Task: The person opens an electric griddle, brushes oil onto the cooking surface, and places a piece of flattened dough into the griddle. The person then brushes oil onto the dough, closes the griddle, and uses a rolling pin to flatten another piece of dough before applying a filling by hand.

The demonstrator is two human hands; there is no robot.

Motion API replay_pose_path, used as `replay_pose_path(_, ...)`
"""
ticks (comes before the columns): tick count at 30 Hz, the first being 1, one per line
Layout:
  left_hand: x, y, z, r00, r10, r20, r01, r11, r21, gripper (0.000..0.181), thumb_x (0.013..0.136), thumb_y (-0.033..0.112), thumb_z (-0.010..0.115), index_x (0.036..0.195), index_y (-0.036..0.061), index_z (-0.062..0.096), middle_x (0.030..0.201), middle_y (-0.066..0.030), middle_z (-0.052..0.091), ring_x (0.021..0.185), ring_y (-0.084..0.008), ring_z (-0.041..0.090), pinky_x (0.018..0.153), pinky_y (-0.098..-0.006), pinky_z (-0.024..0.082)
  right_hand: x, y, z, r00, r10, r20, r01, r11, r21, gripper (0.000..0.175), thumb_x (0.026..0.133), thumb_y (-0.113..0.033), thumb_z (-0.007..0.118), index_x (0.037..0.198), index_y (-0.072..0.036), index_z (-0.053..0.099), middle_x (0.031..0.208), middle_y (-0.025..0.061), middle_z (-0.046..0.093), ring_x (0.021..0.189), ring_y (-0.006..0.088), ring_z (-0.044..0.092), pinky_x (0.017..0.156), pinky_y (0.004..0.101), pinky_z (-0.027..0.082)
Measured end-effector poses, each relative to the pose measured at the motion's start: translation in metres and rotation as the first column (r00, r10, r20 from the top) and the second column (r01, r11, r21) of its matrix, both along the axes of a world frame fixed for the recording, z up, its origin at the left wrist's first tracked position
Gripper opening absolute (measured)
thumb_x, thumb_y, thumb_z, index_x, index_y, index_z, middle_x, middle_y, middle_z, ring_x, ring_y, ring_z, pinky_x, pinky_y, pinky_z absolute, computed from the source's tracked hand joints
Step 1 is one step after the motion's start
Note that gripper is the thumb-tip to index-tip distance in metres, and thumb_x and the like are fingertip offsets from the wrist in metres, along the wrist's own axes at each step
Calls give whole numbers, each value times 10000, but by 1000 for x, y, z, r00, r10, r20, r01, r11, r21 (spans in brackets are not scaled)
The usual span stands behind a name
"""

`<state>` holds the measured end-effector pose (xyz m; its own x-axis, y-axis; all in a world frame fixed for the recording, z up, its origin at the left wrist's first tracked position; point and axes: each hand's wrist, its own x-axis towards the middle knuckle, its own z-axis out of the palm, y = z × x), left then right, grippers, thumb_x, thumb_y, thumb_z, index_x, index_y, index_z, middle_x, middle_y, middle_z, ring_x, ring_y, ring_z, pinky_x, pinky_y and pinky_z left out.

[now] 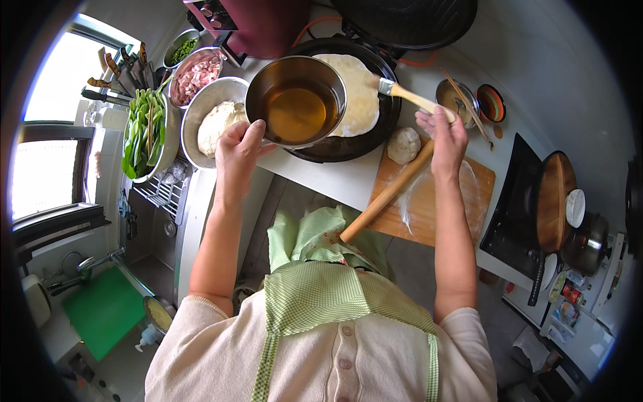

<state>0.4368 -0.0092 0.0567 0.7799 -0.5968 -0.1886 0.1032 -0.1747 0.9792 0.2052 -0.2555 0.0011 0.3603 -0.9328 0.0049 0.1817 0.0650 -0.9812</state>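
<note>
My left hand (240,148) grips the near rim of a metal bowl (254,88) that holds amber liquid, probably oil. The bowl is above the left part of a black electric griddle pan (389,108), hiding some of it. A flat round of dough (359,98) lies on the pan. In my right hand (444,135) is a wooden-handled pastry brush (413,96), its bristles over the right edge of the dough. Below that hand, a wooden rolling pin (387,193) rests aslant on a floured wooden board (452,201), beside a ball of dough (403,145).
Left of the pan stand a bowl of dough (221,123), a bowl of diced meat (198,75), chopped greens (184,50) and leafy vegetables (145,133). The griddle's raised lid (407,20) is behind. Chopsticks (467,105) lie across a small bowl (448,94) at right, near a wok (552,201).
</note>
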Motion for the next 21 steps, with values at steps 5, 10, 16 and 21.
replay_pose_path(5,-18,-16,-12,1000,-15,-17,15,1000,18,296,948,187,592,687,59,534,642,60,407,580,-27,446,683,-298,598,-28,4,27,944,-89,319,-62,899,434,389,1012,-257,462,1135,103,543,1048,228,646,963,279,668,851,333,570)
replay_pose_path(10,-48,-49,-15,995,-93,-40,93,996,-11,304,939,181,597,672,55,525,647,51,423,589,-29,461,687,-297,590,-49,17,34,766,-50,641,-347,808,477,371,1011,-280,457,1094,63,571,979,155,637,853,226,645,780,313,560)
replay_pose_path(16,-100,-106,-10,974,-209,-89,205,977,-58,297,933,195,604,729,-19,584,707,-11,537,666,-78,559,705,-304,590,-78,12,46,840,-61,539,-247,842,480,229,987,-280,542,994,-55,584,821,29,555,731,118,504,630,258,408)
replay_pose_path(21,-150,-159,-20,922,-372,-111,361,926,-109,297,934,232,606,763,-11,597,714,2,537,683,-83,557,687,-274,550,-129,-5,39,884,-153,441,-73,888,454,205,983,-249,561,1025,-50,583,848,21,536,721,103,480,617,241,403)
